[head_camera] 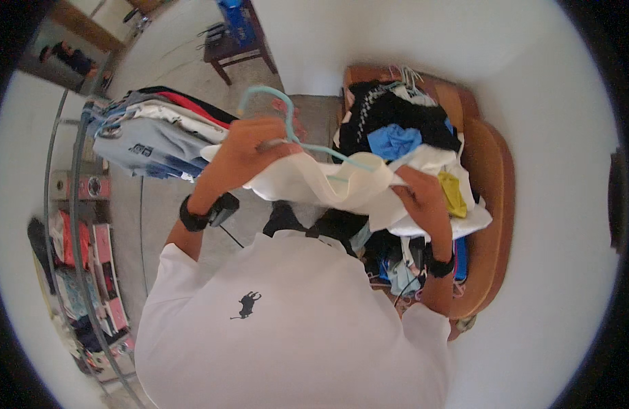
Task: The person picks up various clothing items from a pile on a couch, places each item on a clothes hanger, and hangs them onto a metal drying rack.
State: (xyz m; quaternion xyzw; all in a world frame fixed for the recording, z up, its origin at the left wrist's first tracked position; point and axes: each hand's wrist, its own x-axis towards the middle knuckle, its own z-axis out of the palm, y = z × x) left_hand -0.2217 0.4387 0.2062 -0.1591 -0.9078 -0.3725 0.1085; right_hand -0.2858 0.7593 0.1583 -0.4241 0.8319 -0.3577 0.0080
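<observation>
A white collared shirt (314, 179) is stretched between my two hands in front of my chest. My left hand (253, 148) grips its shoulder on one side, close to the neck of a light-blue hanger (289, 112). The hanger's hook stands up above the shirt, and one of its arms runs down into the collar (370, 176). On the other side my right hand (419, 197) pinches the shirt's far shoulder. Whether the left fingers also hold the hanger is not plain. Each wrist wears a black band.
Garments on hangers (161, 133) hang from a metal rack (81, 204) at the left, with shelves of boxes beyond. At the right, a brown couch (493, 204) bears piled clothes, a blue cloth (396, 140) and a yellow one (452, 194). A dark wooden stool (235, 51) stands farther off.
</observation>
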